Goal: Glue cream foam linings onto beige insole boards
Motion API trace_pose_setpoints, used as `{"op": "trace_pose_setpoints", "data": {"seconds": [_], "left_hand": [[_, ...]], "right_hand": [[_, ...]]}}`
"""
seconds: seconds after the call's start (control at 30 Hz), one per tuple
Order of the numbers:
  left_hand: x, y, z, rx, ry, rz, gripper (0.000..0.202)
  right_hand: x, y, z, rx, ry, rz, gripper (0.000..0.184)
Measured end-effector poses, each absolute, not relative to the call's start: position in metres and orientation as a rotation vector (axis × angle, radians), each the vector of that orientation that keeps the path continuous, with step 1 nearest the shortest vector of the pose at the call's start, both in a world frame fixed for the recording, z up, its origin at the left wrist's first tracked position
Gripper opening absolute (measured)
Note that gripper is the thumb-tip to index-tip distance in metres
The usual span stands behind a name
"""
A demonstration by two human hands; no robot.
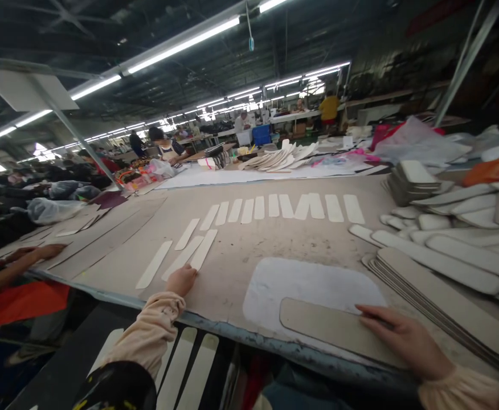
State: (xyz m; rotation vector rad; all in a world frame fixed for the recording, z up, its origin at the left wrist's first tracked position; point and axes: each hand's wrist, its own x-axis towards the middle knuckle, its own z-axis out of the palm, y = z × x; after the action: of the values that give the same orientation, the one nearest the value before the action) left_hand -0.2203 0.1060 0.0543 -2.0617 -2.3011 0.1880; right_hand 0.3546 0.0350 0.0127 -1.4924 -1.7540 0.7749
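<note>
While left fingers (188, 272) curl by a strip (204, 249), grip unclear, extended right fingers (373, 313) touch a panel (318, 322), stack (450, 296) just beyond.

Eleven pale strips (259, 208) lay in a slanting row beyond the left fingers (189, 270) and to their right, and four loose strips (154, 265) lay close around those fingers, making fifteen on one worktop (226, 267). One long panel (318, 324) was under the right fingers (374, 312), with one white sheet (305, 279) beneath it. Right of them stood one long stack (450, 296), its layers too blurred to count. Below the left fingers, at least four lower strips (198, 373) showed.
</note>
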Motion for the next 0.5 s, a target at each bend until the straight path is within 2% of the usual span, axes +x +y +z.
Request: {"op": "trace_pose_setpoints", "data": {"seconds": [0.1,0.2,0.33,0.4,0.5], "left_hand": [[-0.22,0.111,0.055,-2.092,-2.197,0.303,0.033],[-0.218,0.115,0.059,-2.114,-2.098,0.372,0.03],[-0.207,0.115,0.073,-2.118,-1.995,0.372,0.029],[-0.191,0.109,0.087,-2.138,-1.916,0.204,0.03],[-0.15,0.091,0.118,-2.261,-1.768,-0.348,0.024]], "right_hand": [[0.352,0.038,-0.006,-1.471,-1.746,0.639,0.045],[0.351,0.037,-0.021,-1.449,-1.76,0.339,0.045],[0.349,0.026,-0.016,-1.395,-1.786,0.144,0.04],[0.349,0.016,-0.004,-1.399,-1.726,0.157,0.036],[0.347,0.002,0.015,-1.391,-1.563,0.322,0.03]]}}
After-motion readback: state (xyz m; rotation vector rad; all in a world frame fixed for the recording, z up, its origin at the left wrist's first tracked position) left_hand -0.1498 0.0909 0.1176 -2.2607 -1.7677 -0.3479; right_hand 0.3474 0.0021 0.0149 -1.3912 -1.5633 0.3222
